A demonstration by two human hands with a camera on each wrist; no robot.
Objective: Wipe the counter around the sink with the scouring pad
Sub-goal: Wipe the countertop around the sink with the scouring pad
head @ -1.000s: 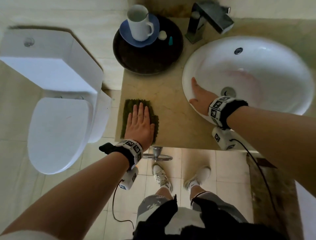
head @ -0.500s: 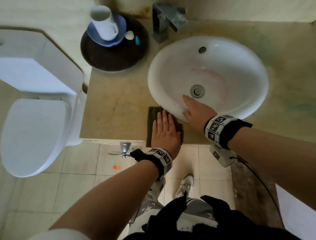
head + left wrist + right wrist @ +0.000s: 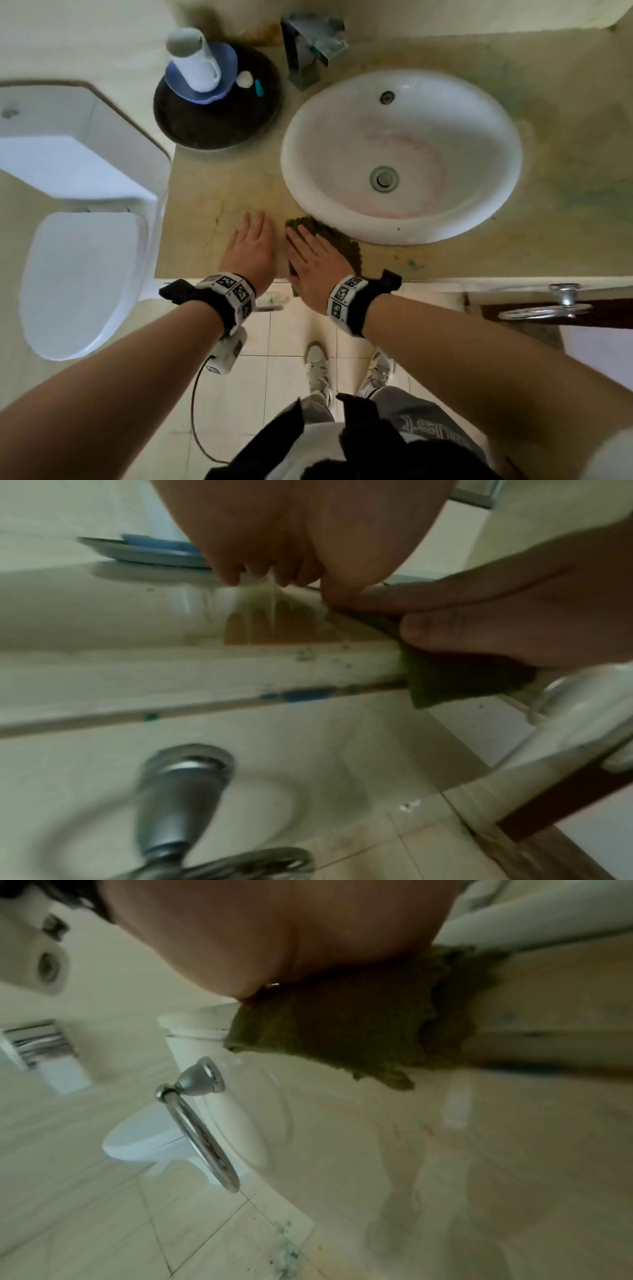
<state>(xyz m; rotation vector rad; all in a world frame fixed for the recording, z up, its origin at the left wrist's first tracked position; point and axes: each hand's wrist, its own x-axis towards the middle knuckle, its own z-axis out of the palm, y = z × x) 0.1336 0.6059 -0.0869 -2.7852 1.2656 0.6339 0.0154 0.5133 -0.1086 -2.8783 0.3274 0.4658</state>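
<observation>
The pad (image 3: 337,245) is now lying under the right hand (image 3: 313,265), not under the left hand (image 3: 251,245) as half a second ago. The right hand was resting then on the front rim of the sink (image 3: 400,156); it is now pressing flat on the pad, with the fingers straight and together. The left hand has slid off to the left and is resting flat on the bare bench (image 3: 205,205), fingers straight and close together, just beside the right hand.

I judge this as a change of hands: the left part of the bench is probably wiped, and the right hand is taking over for the front strip and the right side of the sink, which the left arm is reaching badly.

Going from large to small: the sink is taking most of the bench; the dark round tray (image 3: 219,116) with a cup is standing behind on the left; the pad is lying at the front-left of the sink, touching its rim.

The long axis of the pad is running from the front edge of the bench toward the sink rim, tilted a little to the left. Its near end is hanging over the bench edge, as the right wrist view shows (image 3: 342,1031).
</observation>
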